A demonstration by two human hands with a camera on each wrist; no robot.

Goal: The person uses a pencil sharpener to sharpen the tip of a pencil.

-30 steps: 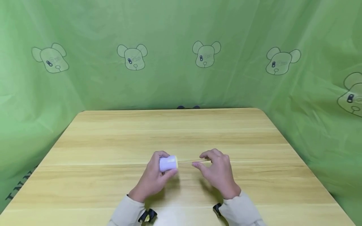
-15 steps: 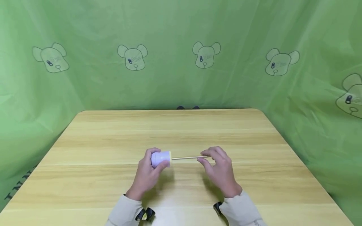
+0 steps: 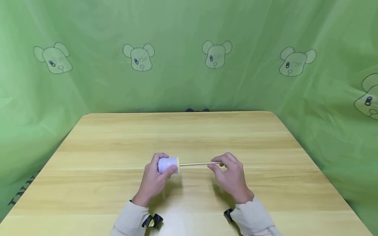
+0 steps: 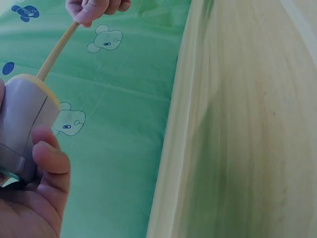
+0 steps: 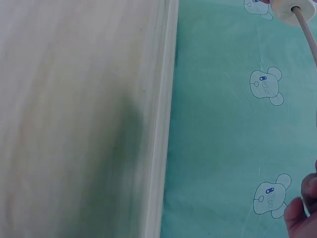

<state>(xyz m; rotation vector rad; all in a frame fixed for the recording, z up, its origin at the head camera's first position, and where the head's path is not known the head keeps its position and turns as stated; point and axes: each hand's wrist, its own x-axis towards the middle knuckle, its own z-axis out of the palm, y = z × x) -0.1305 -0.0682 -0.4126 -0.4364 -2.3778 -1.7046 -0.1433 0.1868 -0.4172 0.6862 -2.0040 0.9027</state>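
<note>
My left hand (image 3: 152,183) grips a lavender pencil sharpener (image 3: 167,164), a short cylinder with a cream end turned to the right. A slim wood-coloured pencil (image 3: 195,164) runs from the hole in that end. My right hand (image 3: 231,175) pinches the pencil's far end between thumb and fingers. Seen from the left wrist, the thumb lies along the sharpener (image 4: 22,109), whose body has a seam. The right wrist view catches the round hole in the sharpener's end (image 5: 282,11) with the pencil (image 5: 307,35) in it. The pencil's inner tip is hidden.
Both hands are above a wood-grain table (image 3: 189,134). Green cloth (image 3: 177,91) printed with bear heads hangs behind it and at both sides. Dark straps with small devices (image 3: 152,221) sit at the sleeve cuffs.
My left hand has drawn left with the sharpener, and more of the pencil shows between the hands. My right hand has shifted slightly right. In the last half second little has moved.
</note>
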